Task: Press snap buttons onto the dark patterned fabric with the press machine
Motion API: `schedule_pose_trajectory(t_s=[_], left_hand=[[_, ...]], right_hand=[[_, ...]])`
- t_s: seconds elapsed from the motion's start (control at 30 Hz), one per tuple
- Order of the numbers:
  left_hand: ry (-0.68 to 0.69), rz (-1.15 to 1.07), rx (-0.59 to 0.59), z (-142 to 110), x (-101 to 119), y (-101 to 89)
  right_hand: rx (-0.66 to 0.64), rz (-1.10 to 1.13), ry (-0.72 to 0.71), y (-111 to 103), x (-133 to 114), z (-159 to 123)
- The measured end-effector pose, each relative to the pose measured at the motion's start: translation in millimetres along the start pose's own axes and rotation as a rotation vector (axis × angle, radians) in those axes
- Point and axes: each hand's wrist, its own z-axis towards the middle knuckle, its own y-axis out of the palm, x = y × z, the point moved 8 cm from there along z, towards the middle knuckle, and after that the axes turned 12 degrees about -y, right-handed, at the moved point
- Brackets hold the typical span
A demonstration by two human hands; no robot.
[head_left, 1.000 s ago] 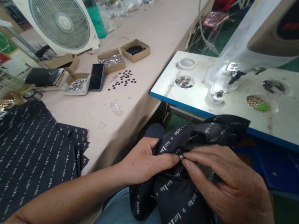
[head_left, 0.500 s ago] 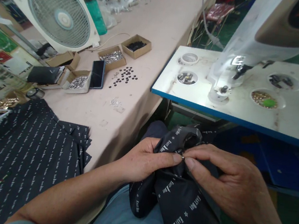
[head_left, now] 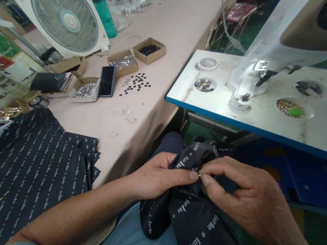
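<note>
Across my lap lies a black fabric piece [head_left: 196, 227] printed with white "East Boy" lettering. My left hand [head_left: 163, 176] is closed on a bunched part of it, the thumb lying along the top. My right hand [head_left: 242, 193] pinches a tiny shiny metal piece [head_left: 199, 175] between thumb and forefinger, right at the cloth by the left thumb tip. It looks like a snap fastener part, but the fingers cover most of it.
A press machine [head_left: 247, 82] stands on a white table [head_left: 210, 101] with wells of small parts. Left, a worktable [head_left: 167, 57] carries a fan [head_left: 65, 16], boxes of metal parts [head_left: 123, 63], loose black snap parts [head_left: 139, 81], a phone [head_left: 107, 81] and stacked black fabric [head_left: 44, 170].
Both hands stay almost in place at the cloth. My right thumb and forefinger have shifted very slightly around the small metal piece.
</note>
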Motion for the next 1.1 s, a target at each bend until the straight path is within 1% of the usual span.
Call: schedule_pose_trajectory(t_s=[0.17, 0.33, 0.47, 0.53, 0.63, 0.73, 0.8, 0.87, 0.93, 1.0, 1.03, 1.07, 1.1], left_hand=[[0.043, 0.049, -0.016, -2, 3, 2.9], [0.168, 0.203, -0.012, -5, 13, 8.5], [0.288, 0.380, 0.070, -9, 21, 10.4], [0.324, 0.448, 0.114, -10, 22, 9.4], [0.346, 0.468, 0.140, -11, 23, 6.7], [0.311, 0.420, 0.139, -8, 23, 4.8], [0.250, 0.371, 0.156, -3, 20, 2.7], [0.201, 0.370, 0.179, 7, 15, 1.0], [0.179, 0.439, 0.142, 21, 10, 4.3], [0.186, 0.536, 0.068, 38, 5, 10.4], [0.224, 0.591, 0.067, 45, 5, 11.2], [0.275, 0.645, 0.094, 50, 6, 9.9], [0.328, 0.694, 0.144, 54, 8, 6.5]], right_hand=[[0.010, 0.040, 0.025, -2, 0, -1], [0.034, 0.076, 0.143, -6, 5, -1], [0.038, 0.109, 0.250, -4, 11, -4], [0.036, 0.139, 0.287, -3, 14, -5], [0.034, 0.181, 0.321, -1, 19, -6], [0.047, 0.221, 0.349, -2, 24, -10], [0.056, 0.289, 0.367, -1, 24, -16], [0.038, 0.395, 0.381, 7, 23, -25], [0.005, 0.461, 0.401, 20, 25, -36], [0.035, 0.404, 0.473, 23, 40, -53], [0.061, 0.357, 0.515, 19, 50, -63], [0.095, 0.310, 0.554, 10, 61, -74], [0.140, 0.263, 0.590, -6, 73, -86]])
